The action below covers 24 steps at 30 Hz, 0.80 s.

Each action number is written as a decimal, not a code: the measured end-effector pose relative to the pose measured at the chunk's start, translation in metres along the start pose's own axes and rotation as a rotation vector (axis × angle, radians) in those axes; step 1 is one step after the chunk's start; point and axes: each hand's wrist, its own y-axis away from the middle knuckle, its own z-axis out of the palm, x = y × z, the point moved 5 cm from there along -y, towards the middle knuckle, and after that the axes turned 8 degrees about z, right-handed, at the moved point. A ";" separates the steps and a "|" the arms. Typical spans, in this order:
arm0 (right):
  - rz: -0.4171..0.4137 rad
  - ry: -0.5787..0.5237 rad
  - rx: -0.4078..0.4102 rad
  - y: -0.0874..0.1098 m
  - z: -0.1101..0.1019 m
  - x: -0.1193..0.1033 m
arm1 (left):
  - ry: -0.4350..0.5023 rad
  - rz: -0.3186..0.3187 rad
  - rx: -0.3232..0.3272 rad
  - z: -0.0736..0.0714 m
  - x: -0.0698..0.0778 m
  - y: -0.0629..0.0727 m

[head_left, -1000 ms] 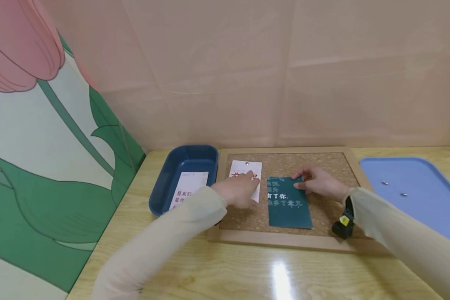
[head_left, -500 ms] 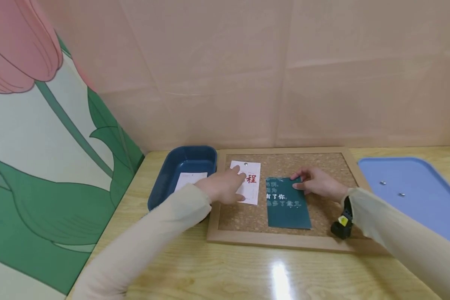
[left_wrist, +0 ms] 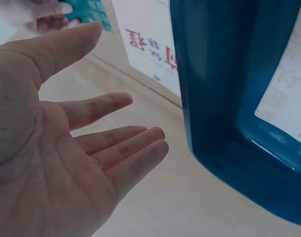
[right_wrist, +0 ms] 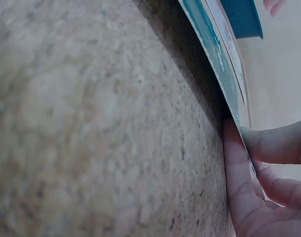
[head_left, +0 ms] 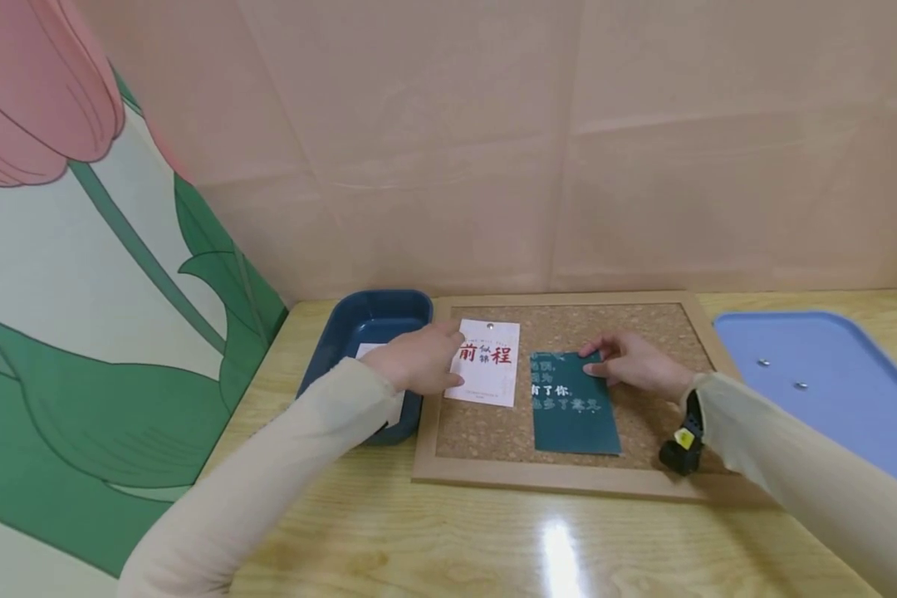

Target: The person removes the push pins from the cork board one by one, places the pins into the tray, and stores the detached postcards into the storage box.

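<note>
A dark green card [head_left: 574, 428] with pale characters lies over the corkboard [head_left: 486, 436]. My right hand [head_left: 638, 365] pinches its upper right edge between thumb and fingers; the right wrist view shows one finger behind the card [right_wrist: 214, 52], which stands slightly off the cork. Left of it, a white card [head_left: 486, 384] with red characters hangs by a silver pin [head_left: 490, 325]. Between this card and the blue tray [head_left: 344, 328] hovers my left hand [head_left: 416, 359], its fingers [left_wrist: 98, 109] spread and holding nothing. Another white card [left_wrist: 288, 89] lies in the tray, partly hidden in the head view.
On the right a light blue tray [head_left: 830, 349] carries two small silver pins [head_left: 764, 362]. The board's wooden frame [head_left: 538, 475] rests on the wooden table [head_left: 433, 540]. Behind stands a beige-pink covered wall [head_left: 448, 166]. A black wrist camera [head_left: 682, 455] sits at my right wrist.
My left hand has moved left from over the pinned white card towards the blue tray, uncovering the red characters. My right hand keeps its pinch on the green card in the same place.
</note>
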 end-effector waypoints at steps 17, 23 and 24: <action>0.000 0.002 0.003 -0.001 -0.001 -0.001 | 0.018 -0.078 -0.060 -0.006 -0.029 0.022; 0.005 -0.001 -0.003 0.002 0.000 0.002 | 0.040 -0.112 -0.075 -0.002 -0.039 0.028; 0.001 -0.004 -0.001 0.002 -0.001 0.002 | 0.047 -0.120 -0.071 -0.002 -0.041 0.029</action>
